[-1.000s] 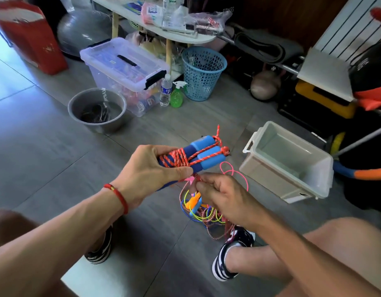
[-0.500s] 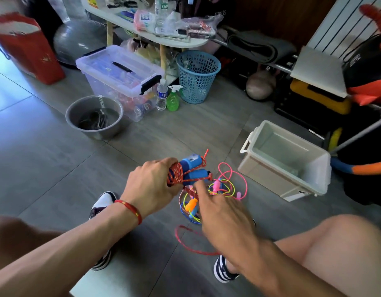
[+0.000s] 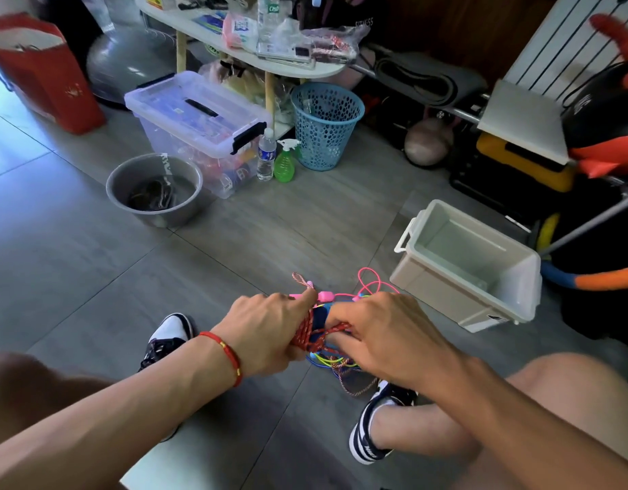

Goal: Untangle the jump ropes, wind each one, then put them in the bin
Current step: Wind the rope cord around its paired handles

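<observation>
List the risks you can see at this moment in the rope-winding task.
1. Both hands, left hand and right hand, work the red rope directly above the tangle on the floor; loose strands could get wound in.
2. A red strand trails to the shoe and might snag there.
3. The bin stands off to the right, so the carry may loosen the coil.

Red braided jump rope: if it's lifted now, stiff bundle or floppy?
Likely mixed. The red braided jump rope is coiled around its blue handles, clamped by the left hand, so that part should stay compact. The right hand pinches a slack strand; loose loops below would probably dangle and snag.
</observation>
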`<state>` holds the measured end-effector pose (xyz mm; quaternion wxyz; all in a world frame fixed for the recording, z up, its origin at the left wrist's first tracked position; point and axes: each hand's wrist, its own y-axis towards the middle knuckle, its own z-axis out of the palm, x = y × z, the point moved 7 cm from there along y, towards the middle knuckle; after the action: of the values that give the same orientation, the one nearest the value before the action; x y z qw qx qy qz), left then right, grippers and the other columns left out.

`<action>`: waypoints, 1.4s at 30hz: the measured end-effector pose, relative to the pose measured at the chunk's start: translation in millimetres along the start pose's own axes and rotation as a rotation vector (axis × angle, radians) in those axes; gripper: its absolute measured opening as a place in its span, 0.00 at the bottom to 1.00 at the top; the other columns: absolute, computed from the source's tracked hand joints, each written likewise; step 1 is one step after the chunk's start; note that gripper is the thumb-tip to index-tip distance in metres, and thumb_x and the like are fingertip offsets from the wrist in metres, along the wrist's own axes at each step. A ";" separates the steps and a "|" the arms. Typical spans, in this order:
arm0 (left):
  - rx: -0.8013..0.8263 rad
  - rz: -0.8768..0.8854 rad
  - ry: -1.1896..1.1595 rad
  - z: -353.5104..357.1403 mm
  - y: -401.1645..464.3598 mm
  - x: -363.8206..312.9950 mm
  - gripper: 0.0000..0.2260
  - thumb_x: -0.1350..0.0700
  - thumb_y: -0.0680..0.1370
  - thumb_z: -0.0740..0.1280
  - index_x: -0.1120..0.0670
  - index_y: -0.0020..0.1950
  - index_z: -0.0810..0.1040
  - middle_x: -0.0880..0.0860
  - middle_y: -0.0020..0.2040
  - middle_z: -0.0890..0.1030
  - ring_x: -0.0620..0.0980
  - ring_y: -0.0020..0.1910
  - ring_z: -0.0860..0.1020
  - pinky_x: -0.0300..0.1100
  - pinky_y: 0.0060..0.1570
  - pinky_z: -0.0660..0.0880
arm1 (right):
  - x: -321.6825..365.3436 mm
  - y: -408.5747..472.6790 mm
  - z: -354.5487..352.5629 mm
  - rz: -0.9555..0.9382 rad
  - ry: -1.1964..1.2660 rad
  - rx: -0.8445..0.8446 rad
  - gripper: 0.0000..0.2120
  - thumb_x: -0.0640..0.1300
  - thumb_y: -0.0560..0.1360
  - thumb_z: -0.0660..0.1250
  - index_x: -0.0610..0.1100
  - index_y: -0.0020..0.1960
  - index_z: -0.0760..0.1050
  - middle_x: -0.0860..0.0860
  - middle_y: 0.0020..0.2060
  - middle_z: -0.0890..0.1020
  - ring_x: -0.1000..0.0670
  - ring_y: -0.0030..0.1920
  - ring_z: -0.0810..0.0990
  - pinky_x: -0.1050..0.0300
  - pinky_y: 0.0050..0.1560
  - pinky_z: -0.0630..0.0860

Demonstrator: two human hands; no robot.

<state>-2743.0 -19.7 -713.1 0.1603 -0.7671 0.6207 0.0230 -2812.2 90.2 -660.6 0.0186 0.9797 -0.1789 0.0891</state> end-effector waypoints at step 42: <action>0.011 -0.327 -1.287 7.1 9.2 44.3 0.13 0.57 0.70 0.79 0.60 0.52 0.85 0.58 0.37 0.84 0.52 0.32 0.81 0.43 0.34 0.80 | -27.0 -11.4 75.0 0.416 0.739 0.021 0.08 0.46 0.83 0.62 0.47 0.50 0.80 0.48 0.40 0.84 0.52 0.41 0.77 0.70 0.45 0.64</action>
<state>-2740.5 -61.3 -732.2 0.5044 -0.6838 0.2769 0.4487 -2820.5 105.1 -739.3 0.0531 0.8250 -0.3533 0.4379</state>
